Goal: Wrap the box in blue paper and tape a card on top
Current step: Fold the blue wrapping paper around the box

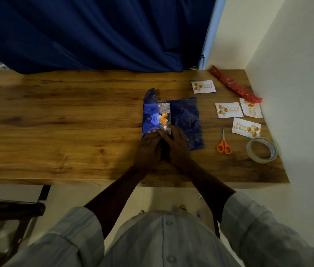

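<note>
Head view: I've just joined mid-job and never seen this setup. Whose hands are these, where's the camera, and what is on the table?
There is no machine: one camera worn on a person's head looks down at their bare hands. The left hand and right hand meet at the near end of a printed box lying on a sheet of blue wrapping paper on the wooden table. Whether either has a grip on anything is unclear. To the right lie four white birthday cards, orange-handled scissors, a clear tape roll and a red paper roll.
</note>
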Tool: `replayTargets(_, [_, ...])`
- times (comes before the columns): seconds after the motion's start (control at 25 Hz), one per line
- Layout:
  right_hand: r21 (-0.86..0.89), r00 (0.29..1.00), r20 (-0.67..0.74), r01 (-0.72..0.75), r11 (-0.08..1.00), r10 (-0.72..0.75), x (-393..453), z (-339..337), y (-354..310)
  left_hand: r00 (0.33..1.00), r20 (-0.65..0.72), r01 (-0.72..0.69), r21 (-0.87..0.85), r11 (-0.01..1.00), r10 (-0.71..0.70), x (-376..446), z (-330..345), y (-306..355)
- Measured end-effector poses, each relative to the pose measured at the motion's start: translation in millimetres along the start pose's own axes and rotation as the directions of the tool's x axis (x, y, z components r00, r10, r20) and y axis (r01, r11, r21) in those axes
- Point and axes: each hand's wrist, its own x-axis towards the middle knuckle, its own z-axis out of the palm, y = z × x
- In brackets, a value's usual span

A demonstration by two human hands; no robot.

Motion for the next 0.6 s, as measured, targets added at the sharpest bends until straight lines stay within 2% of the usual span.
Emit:
replayTargets(0.08, [-0.004, 1.000, 0.015, -0.008, 1.000, 0.008, 1, -1, 0, 0.993, 0.016, 0.121, -0.170, 0.978, -0.121, -3, -2, 5])
replayTargets(0.12, [-0.011, 1.000, 0.026, -0.009, 1.000, 0.009, 2, -2, 0, 0.990, 0.007, 0.136, -0.237, 0.962, -0.139, -3, -3, 5])
replayTargets(0.2, [-0.023, 0.999, 0.054, -0.006, 1.000, 0.007, 2, -3, -1, 0.993, -0.037, 0.093, -0.306, 0.948, -0.109, -5, -6, 5])
replayTargets(0.32, [-0.018, 0.998, 0.055, -0.002, 1.000, 0.003, 2, -3, 0, 0.991, -0.123, 0.009, -0.320, 0.947, -0.051, -1, -15, 4])
replayTargets(0.44, [-0.021, 0.996, 0.079, -0.034, 0.999, 0.036, 2, -7, -3, 0.976, -0.204, 0.017, -0.275, 0.961, -0.075, 19, -33, -3])
replayTargets(0.52, [-0.034, 0.995, 0.095, -0.034, 0.999, 0.037, 4, -9, -5, 0.987, -0.153, 0.035, -0.137, 0.990, -0.056, 36, -42, -17])
replayTargets(0.6, [-0.026, 0.995, 0.097, -0.028, 0.999, 0.030, 5, -12, -6, 0.999, -0.037, 0.025, 0.035, 0.999, -0.024, 47, -46, -32])
